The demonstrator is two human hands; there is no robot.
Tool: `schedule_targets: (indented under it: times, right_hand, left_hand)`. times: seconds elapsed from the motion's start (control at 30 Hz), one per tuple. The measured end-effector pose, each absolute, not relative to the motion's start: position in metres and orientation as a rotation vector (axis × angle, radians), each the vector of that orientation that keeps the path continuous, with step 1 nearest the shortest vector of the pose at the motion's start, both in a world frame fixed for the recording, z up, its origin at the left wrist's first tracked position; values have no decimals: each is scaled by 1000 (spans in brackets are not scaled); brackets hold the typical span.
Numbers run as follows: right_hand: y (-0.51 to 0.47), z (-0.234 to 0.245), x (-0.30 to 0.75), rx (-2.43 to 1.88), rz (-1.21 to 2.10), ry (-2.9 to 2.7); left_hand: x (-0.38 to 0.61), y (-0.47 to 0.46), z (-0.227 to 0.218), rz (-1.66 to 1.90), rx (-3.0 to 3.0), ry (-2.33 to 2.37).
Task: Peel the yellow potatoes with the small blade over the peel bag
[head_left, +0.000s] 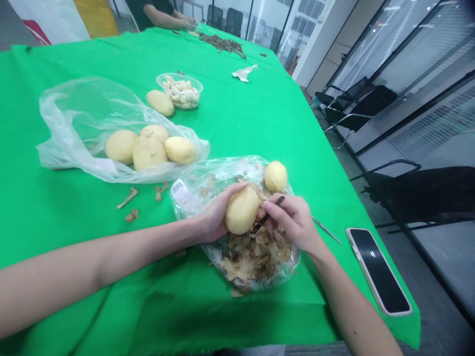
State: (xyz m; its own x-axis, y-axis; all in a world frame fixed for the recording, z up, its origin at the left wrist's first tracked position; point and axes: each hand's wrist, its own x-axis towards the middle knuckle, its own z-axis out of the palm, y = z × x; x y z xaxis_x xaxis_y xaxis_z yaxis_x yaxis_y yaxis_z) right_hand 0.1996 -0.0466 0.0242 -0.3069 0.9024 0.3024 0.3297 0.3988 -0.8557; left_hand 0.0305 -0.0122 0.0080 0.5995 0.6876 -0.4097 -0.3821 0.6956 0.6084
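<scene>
My left hand [213, 217] is closed round a peeled yellow potato [242, 210], held over a clear plastic bag full of brown peelings [256, 254]. My right hand [293, 220] pinches a dark-handled peeler [267, 215] whose tip touches the potato's right side. Another peeled potato [275, 176] rests at the far edge of the peelings bag. To the left, several peeled potatoes [148, 147] lie on a second clear bag [70, 123].
A green cloth [260, 113] covers the table. A smartphone [378, 269] lies near the right edge, a thin metal tool [326, 230] beside it. A lone potato [160, 102] and a clear bowl of pale pieces [180, 91] stand farther back. Another person's arm [166, 19] works at the far end. Chairs [419, 193] stand right.
</scene>
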Motion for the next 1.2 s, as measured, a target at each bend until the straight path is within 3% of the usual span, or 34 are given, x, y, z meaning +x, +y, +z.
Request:
schedule_targets:
  times: [0.1,0.27,0.47,0.67,0.83,1.0,1.2]
  right_hand:
    - [-44,19,201,-1032,905,-1494]
    - [-37,14,201,-1107,666,-1191]
    - [-42,16,200,-1211,131,-1641]
    - [-47,13,200,-911,-147,-2008]
    - [-52,10,200,-905,111,-1591]
    - [-41,13,192,-1065,689,-1013]
    - [-35,8,183,-1040,1085,-915]
  left_hand:
    - [29,-14,7,643,483,661]
    - [30,-18,5,657,572,602]
    - [34,-20,5,691,585,641]
    - [36,-19,7,698,556,679]
    - [35,-19,11,675,517,681]
    - [31,-17,13,660,481,747]
    - [27,-12,5,582,480,658]
